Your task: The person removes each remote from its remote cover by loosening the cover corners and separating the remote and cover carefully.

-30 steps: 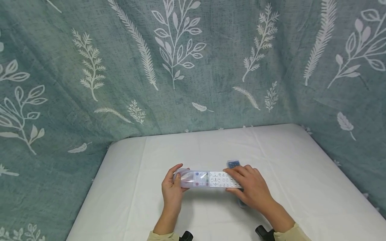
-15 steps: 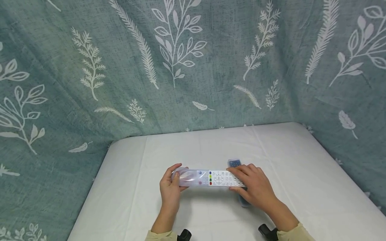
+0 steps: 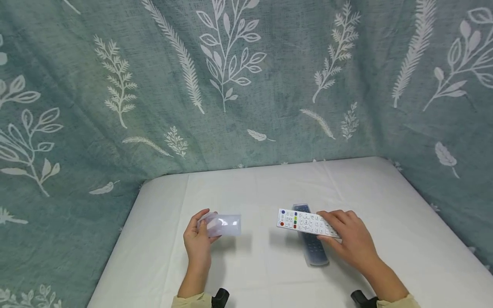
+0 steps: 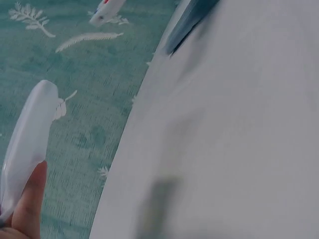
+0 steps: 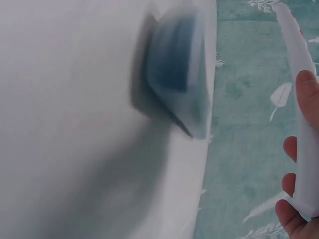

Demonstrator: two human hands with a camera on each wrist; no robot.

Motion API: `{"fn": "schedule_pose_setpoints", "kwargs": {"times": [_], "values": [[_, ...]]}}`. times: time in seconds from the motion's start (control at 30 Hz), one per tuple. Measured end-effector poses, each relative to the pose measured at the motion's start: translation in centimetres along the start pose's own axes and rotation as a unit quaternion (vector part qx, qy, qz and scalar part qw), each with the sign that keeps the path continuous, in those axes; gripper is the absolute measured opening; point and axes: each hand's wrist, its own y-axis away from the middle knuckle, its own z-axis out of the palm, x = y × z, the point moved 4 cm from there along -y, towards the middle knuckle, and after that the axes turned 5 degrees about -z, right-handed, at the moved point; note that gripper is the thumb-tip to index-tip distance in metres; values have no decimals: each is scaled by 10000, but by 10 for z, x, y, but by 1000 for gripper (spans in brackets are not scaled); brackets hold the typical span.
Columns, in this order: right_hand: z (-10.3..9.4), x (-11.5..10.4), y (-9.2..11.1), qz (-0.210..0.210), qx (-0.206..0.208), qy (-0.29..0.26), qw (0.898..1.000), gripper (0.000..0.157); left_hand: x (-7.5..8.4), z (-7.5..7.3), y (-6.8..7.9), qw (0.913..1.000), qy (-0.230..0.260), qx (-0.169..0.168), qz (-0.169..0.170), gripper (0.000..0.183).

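A translucent, slightly violet sleeve (image 3: 227, 225) is pinched between the thumb and fingers of my left hand (image 3: 198, 246); its free end points right. My right hand (image 3: 351, 237) grips a white remote control (image 3: 306, 221) by its right end, buttons facing up, with coloured keys toward the left. The sleeve and the remote are apart, with a gap between them. Below the white remote a dark blue remote control (image 3: 316, 250) in a clear cover lies on the table, partly overlapped by it in the head view. In the right wrist view, fingers (image 5: 306, 94) wrap the white remote's edges.
A white cloth covers the table (image 3: 254, 273). Behind it and along the sides hangs a green curtain (image 3: 285, 124) with white leaf prints. Black wrist cameras (image 3: 220, 298) sit at both cuffs, low over the table's near part.
The white remote has come fully out of the translucent sleeve. My right hand moved right with the remote, my left hand moved left with the sleeve. More of the blue remote shows.
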Motion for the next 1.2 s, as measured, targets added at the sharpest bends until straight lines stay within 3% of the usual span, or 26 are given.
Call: {"fn": "schedule_pose_setpoints", "kwargs": {"times": [0.2, 0.37, 0.77, 1.2], "values": [[-1, -4, -5, -206, -47, -170, 9996, 66, -1, 4, -1, 9996, -161, -221, -70, 32], [-4, -4, -6, 12, 27, -164, 9999, 67, 1, 5, 1, 9996, -222, -164, 36, 33], [-4, -5, -5, 165, -42, -218, 9996, 66, 0, 6, 2, 9994, -224, -272, -75, 33], [13, -15, -5, 249, -178, -672, 9973, 63, -4, 6, -4, 9967, -596, -432, -329, 36]]}}
